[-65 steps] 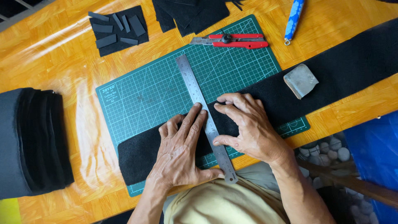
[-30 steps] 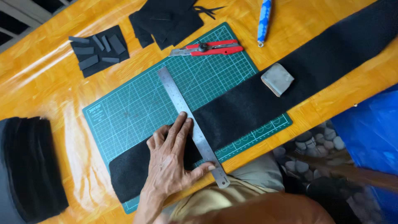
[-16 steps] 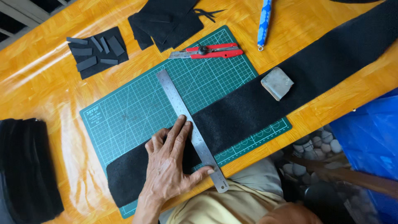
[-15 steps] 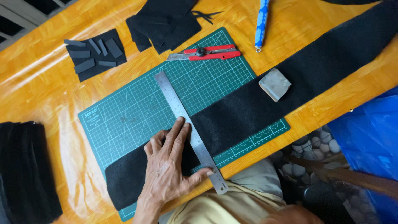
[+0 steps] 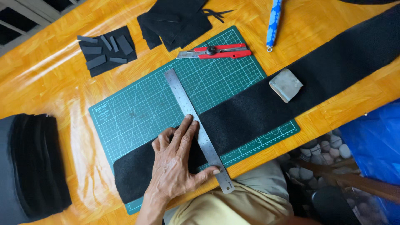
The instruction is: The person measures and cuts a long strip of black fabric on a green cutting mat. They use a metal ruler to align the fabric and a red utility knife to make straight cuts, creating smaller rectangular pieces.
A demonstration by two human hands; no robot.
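A long black fabric strip [image 5: 266,104] lies diagonally across a green cutting mat [image 5: 137,112] on the orange table. A steel ruler [image 5: 196,125] crosses the strip. My left hand [image 5: 175,162] presses flat on the fabric with its fingers spread, fingertips and thumb against the ruler's left edge. My right hand is out of view. A red utility knife [image 5: 216,51] rests at the mat's far edge. A pale chalk block [image 5: 286,84] sits on the strip to the right.
Small cut black pieces [image 5: 104,50] lie at the far left, larger black squares [image 5: 175,21] beside them. A stack of dark fabric [image 5: 33,166] sits at the left edge. A blue patterned pen [image 5: 273,21] lies at the far right. Stones and a blue bag [image 5: 375,146] are below the table.
My right hand has left the ruler and gone out of view. The left hand stays pressed on the fabric against the ruler. The view has shifted slightly.
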